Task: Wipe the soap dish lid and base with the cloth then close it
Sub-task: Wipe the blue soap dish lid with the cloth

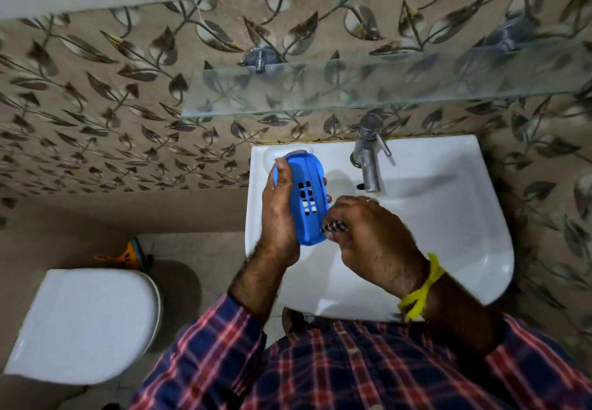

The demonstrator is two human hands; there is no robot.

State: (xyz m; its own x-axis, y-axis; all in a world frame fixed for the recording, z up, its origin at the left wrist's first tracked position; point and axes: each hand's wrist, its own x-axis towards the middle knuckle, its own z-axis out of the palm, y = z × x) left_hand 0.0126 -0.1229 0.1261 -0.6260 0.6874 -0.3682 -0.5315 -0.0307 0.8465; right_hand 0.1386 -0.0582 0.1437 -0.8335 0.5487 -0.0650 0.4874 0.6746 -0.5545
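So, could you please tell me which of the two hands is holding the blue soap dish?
The left hand grips the blue soap dish over the sink; the right hand pinches a checked cloth.

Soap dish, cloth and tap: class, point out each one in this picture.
Soap dish (309,198): head view, its slotted blue face.
Cloth (331,228): head view, checked strip at the right hand's fingers.
Tap (368,156): head view, metal body.

We see a blue soap dish (306,198), white sink (448,217), leaf-patterned beige wall (112,105) upper left, red-and-navy plaid shirt (352,368), yellow wristband (423,291).
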